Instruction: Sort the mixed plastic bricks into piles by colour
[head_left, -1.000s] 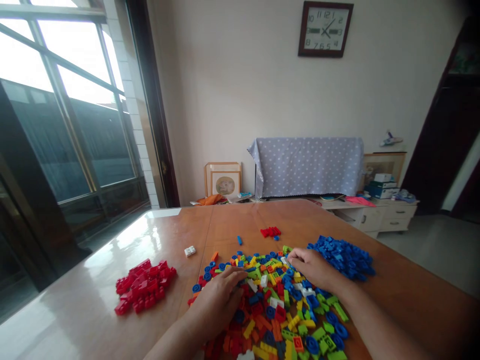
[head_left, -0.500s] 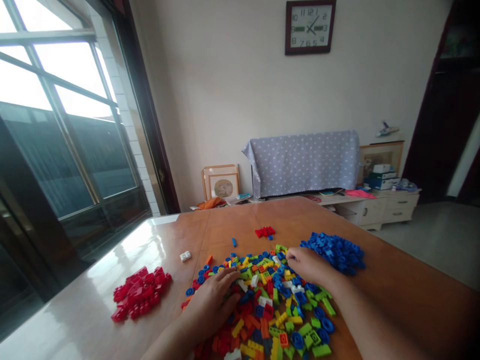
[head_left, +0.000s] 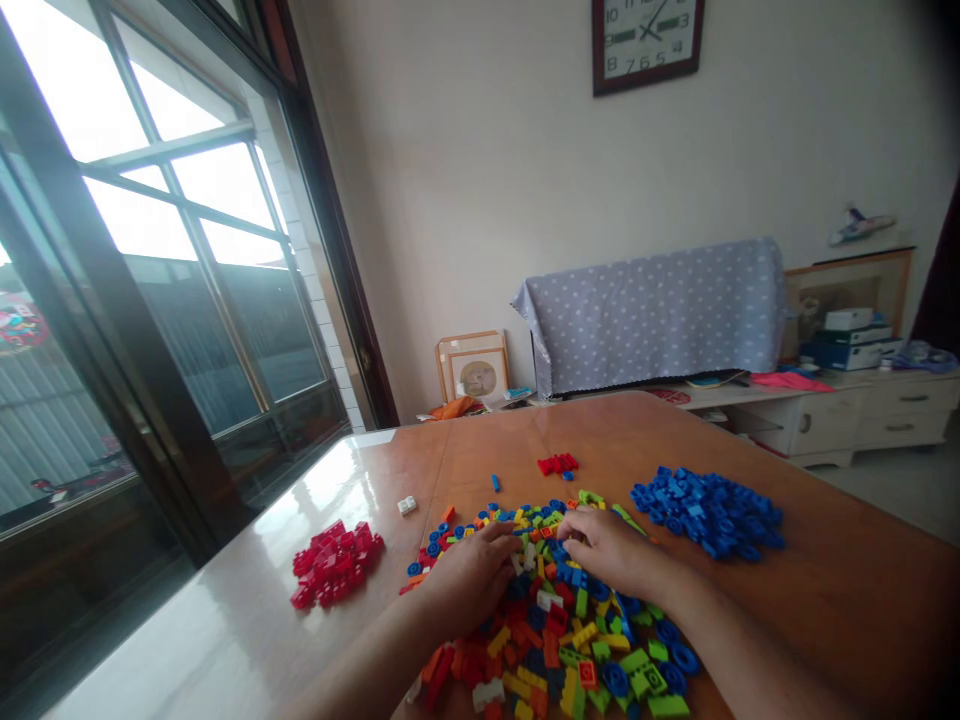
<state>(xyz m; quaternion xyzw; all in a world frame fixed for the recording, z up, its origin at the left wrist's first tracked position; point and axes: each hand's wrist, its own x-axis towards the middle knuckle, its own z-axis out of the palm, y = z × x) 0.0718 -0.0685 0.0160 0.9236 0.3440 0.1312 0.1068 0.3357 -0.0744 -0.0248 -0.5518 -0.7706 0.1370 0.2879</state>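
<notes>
Polished table (head_left: 637, 420): mixed bricks (head_left: 585, 640) toward its near edge, blue pile (head_left: 705, 510) toward its right. The left hand (head_left: 471, 580) has fingers loosely together; the right hand (head_left: 611, 550) has them curled (pinching or not, I cannot tell). Swinging outward, it could scatter the blue pile.

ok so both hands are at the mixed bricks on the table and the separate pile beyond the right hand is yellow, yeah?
Not quite: the separate pile beyond the right hand is blue, not yellow, as the head view shows. The right hand and left hand are indeed at the mixed bricks.
</notes>
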